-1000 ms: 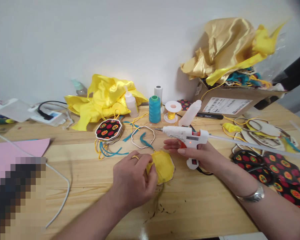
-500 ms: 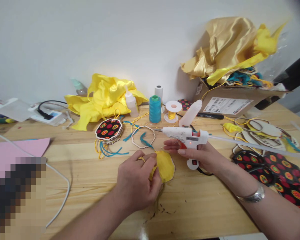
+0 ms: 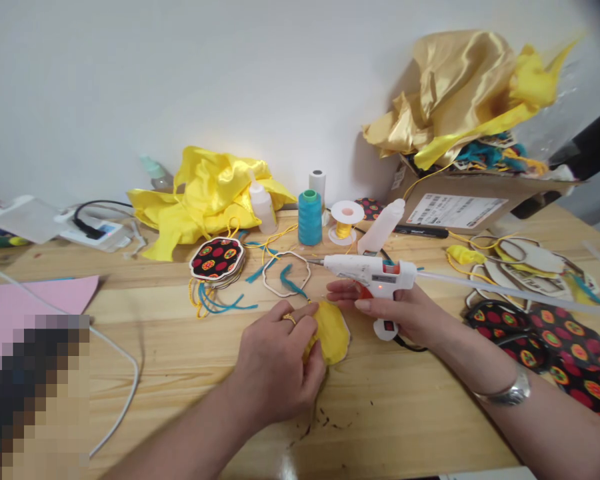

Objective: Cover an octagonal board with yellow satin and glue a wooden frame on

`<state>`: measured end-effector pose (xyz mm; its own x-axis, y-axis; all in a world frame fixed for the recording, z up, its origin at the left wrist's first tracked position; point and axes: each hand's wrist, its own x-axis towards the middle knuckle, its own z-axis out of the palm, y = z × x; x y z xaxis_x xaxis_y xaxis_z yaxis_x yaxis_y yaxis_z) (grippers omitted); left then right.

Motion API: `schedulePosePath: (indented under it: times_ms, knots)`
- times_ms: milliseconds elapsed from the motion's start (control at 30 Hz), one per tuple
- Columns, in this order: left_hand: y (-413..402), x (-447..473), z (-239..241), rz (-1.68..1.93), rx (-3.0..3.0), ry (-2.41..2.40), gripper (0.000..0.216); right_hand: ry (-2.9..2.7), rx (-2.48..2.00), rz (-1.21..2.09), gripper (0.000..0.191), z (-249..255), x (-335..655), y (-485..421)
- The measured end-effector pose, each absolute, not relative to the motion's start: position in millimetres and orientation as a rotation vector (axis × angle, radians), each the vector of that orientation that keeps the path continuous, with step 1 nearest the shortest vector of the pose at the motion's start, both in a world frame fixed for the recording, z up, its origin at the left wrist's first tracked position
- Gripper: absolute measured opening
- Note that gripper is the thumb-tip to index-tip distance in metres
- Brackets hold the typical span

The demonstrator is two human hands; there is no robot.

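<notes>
Yellow pad (image 3: pixel 333 330) flat on table (image 3: pixel 180 347), front middle. Left hand (image 3: pixel 280 367): fingers curled, pinching pad's left edge. Right hand (image 3: pixel 405 313): closed round glue gun (image 3: pixel 370 270); gun level just behind pad, nozzle pointing left, clear of fabric. Judged: yellow cover mostly on, pale rim showing at right edge; no glue going on now. Patterned stack (image 3: pixel 217 259) and bare ring (image 3: pixel 286 273) lie behind pad.

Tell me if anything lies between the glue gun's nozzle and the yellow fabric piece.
Nothing visible does. The right hand holds the glue gun, nozzle pointing left, just beyond the yellow fabric piece. The left hand covers that piece's left side; its right part lies bare.
</notes>
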<state>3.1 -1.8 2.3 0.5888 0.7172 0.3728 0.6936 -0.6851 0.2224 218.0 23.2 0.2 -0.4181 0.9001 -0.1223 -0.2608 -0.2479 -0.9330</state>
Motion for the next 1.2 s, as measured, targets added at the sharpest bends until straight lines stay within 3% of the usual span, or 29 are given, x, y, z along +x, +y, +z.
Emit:
schedulePosePath:
  times_ms: [567,700,867,1200]
  knots:
    - [-4,6,6,0.513,2.713,1.201,0.01,-1.153,-0.885,1.773,0.034,0,218,24]
    - [0,1,7,0.728,2.669,1.164,0.008,-1.146,-0.884,1.772,0.034,0,218,23]
    - [4,-10,7,1.007,2.576,1.262,0.022,-1.173,-0.857,1.762,0.036,0,218,23]
    - [0,-5,5,0.771,2.65,1.256,0.019,-1.155,-0.87,1.782,0.035,0,218,23]
